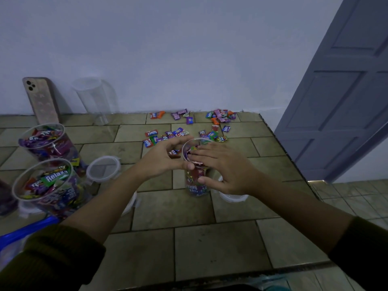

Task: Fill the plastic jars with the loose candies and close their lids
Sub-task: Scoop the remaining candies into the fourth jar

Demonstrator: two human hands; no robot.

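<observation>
Candies in bright wrappers (192, 149) brim the clear plastic jar (196, 185) on the tiled table (210, 244). The right hand (224, 166) lies flat on them; the left hand (161, 159) curls beside the rim, grip unclear. Likely light, slippery, thin-walled: grasp mid-body.

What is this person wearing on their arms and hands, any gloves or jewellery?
No gloves: the left hand and right hand are bare, and no ring, watch or bracelet shows. Both arms wear dark olive-brown sleeves of ribbed knit. The left sleeve and right sleeve end well above the wrists, leaving the forearms uncovered. The dim light makes the exact shade hard to judge.
</observation>
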